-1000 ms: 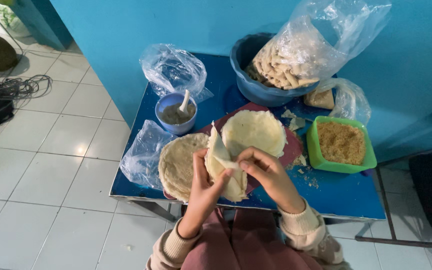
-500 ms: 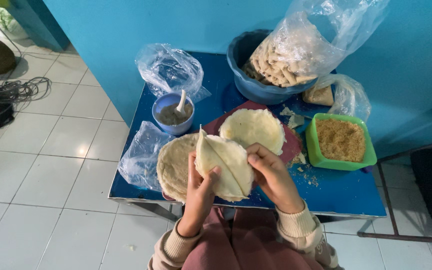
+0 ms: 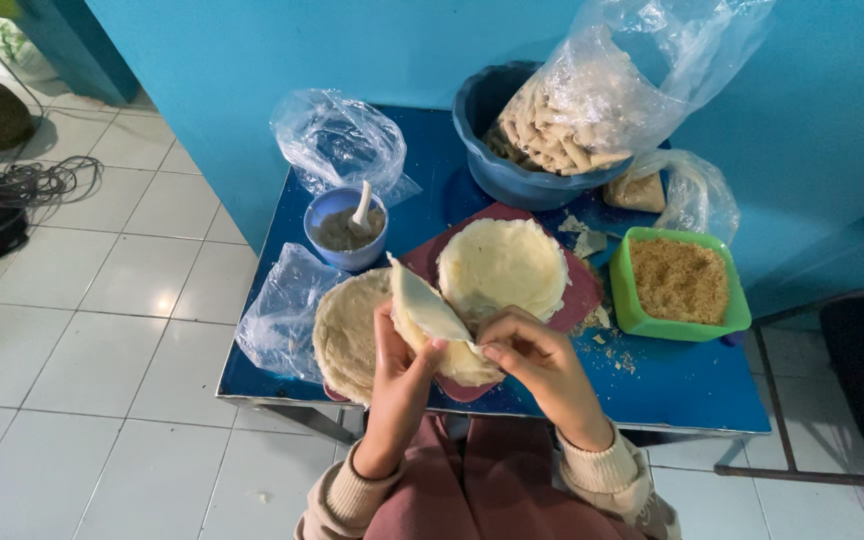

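Left hand (image 3: 399,350) comes up from the bottom centre of the frame, fingers closed on a thin pale wrapper sheet (image 3: 430,322) and pinching its lower left edge. Over on the far left, black cables (image 3: 37,185) lie on the white tiled floor (image 3: 102,300), and a crumpled clear bag (image 3: 277,315) hangs at the left edge of the blue table (image 3: 692,385). Moving right, a blue bowl of dark filling (image 3: 344,228) with a white spoon sits just above the stack of round wrappers (image 3: 344,330). Now the sheet itself: it stands lifted and folded between both hands, its long axis running from upper left down to lower right, its point up near the bowl. The right hand (image 3: 532,358) grips the sheet's lower right end, fingertips pinched shut, so each hand has one end and neither is nearer. Behind them, another round wrapper lies flat on a dark red board (image 3: 577,290). Further right, a green tub of brown crumbs (image 3: 680,285); upper right, a big blue basin (image 3: 512,170) with a bag of rolled pieces.
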